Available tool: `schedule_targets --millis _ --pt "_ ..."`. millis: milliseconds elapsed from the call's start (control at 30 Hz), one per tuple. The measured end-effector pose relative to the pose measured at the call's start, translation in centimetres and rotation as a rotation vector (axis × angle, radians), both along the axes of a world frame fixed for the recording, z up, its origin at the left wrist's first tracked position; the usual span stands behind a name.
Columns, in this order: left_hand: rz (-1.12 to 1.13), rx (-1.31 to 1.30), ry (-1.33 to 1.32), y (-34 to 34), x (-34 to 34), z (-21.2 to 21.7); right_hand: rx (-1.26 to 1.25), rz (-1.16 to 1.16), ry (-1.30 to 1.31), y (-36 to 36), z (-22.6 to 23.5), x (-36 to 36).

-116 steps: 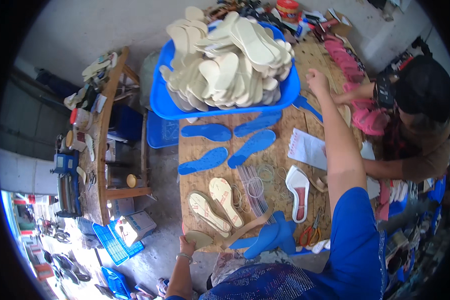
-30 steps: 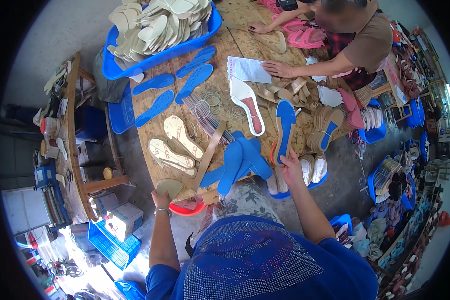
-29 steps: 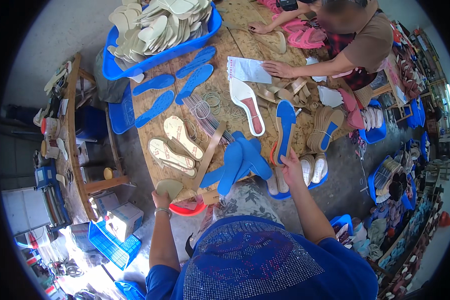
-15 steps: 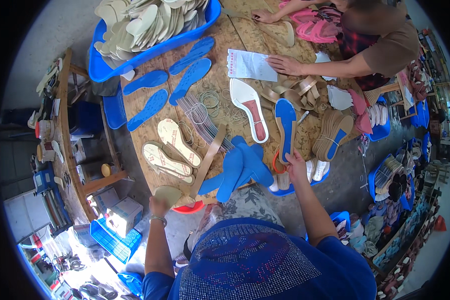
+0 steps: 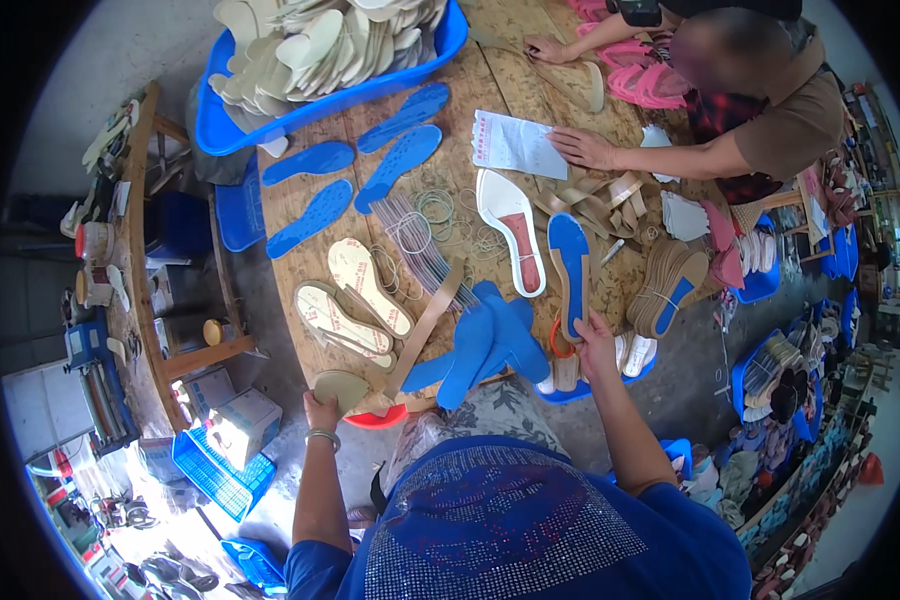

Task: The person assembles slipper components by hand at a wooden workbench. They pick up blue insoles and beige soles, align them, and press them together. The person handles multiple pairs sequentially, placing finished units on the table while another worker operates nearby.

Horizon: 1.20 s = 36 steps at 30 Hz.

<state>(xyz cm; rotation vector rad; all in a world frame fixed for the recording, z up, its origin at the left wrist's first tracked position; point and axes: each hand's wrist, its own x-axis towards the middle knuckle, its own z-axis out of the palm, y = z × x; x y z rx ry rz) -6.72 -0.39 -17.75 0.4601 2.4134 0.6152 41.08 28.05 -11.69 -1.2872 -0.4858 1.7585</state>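
Note:
My left hand (image 5: 321, 410) is closed on the edge of a beige insole piece (image 5: 342, 389) at the table's near left corner. With my right hand (image 5: 597, 347) I grip the narrow end of a tan insole with a blue top layer (image 5: 571, 262), which points away from me. Between my hands a pile of blue insoles (image 5: 475, 340) overlaps at the near edge, beside a tan strip (image 5: 425, 325). Two pale insoles with red print (image 5: 365, 285) lie nearer my left hand. A white-rimmed sole with a reddish middle (image 5: 511, 225) lies left of the held insole.
A blue tub of beige insoles (image 5: 235, 140) stands at the far left, near several loose blue insoles (image 5: 308, 162). A tied insole stack (image 5: 660, 290) sits at right. Across the wooden table (image 5: 480, 85), a co-worker's hand (image 5: 582, 148) rests by a paper sheet (image 5: 520, 143).
The whole view has shifted slightly, so the table's contents sit a little lower and mostly farther right. Both my hands keep hold of their insole pieces.

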Motion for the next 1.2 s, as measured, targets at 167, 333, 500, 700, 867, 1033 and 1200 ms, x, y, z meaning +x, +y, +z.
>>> schedule_targets --millis 167,333,500,700,867,1033,1200 --pt "-0.013 -0.029 0.065 -0.4 -0.5 -1.0 -0.019 -0.047 0.084 -0.1 1.4 -0.4" --pt "-0.035 -0.056 0.077 0.7 0.4 0.1 -0.073 -0.002 0.078 -0.7 2.5 0.4" --pt "-0.031 -0.105 0.134 1.3 1.2 1.0 -0.115 0.011 0.123 -1.6 1.6 1.0" --pt "-0.016 -0.122 0.057 1.7 1.1 1.9 -0.020 0.051 0.102 -2.9 1.5 0.1" --pt "-0.016 -0.131 0.028 1.6 0.8 1.8 -0.072 0.048 0.113 -3.1 1.7 0.0" --pt "-0.030 -0.134 0.028 1.6 0.8 1.6 -0.068 -0.016 0.081 -3.2 1.1 0.1" --pt "-0.038 -0.101 0.008 1.1 0.2 0.7 -0.054 -0.036 0.084 -3.2 0.7 0.2"
